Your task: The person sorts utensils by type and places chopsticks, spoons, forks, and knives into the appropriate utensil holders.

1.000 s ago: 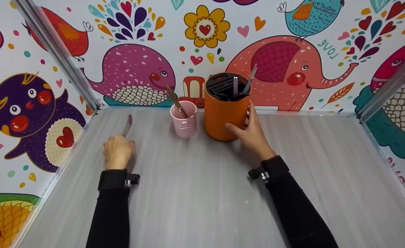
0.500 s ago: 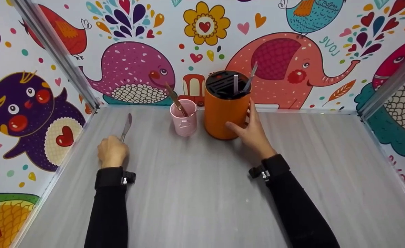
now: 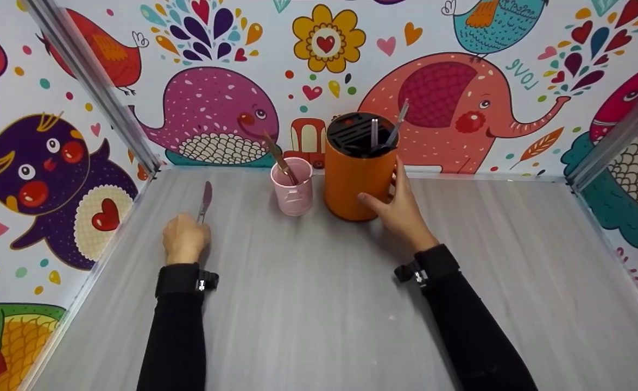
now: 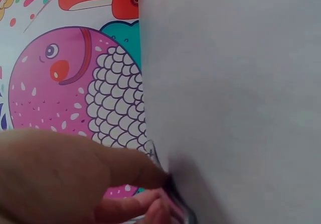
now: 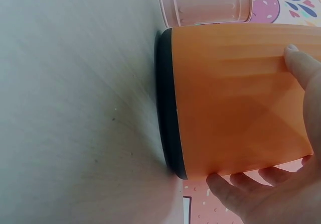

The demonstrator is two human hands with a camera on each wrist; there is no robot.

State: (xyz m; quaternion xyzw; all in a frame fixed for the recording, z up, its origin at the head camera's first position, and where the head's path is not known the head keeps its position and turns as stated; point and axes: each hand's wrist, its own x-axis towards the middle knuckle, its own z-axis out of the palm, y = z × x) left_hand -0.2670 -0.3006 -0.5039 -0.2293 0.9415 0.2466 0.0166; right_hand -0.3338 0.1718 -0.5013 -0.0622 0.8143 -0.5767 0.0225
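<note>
Near the table's left side, my left hand (image 3: pixel 186 239) grips the handle of a table knife (image 3: pixel 206 200), its blade pointing away toward the back wall. In the left wrist view, thumb and fingers (image 4: pixel 138 171) curl round the handle, and most of the knife is hidden. My right hand (image 3: pixel 405 217) holds an orange knife block (image 3: pixel 354 184) with a slotted black top, thumb on the front and fingers round the right side. The block stands upright on the table. Clear-handled utensils (image 3: pixel 400 122) stick up from its open slot.
A small pink bucket (image 3: pixel 292 198) stands just left of the block, with a brown-handled utensil (image 3: pixel 280 160) leaning in it. Patterned walls (image 3: pixel 324 92) close off the back and both sides of the grey table (image 3: pixel 297 304).
My left hand shifts slightly left and then back right, and the knife turns a little so more of its blade shows. The right hand and the block stay put.
</note>
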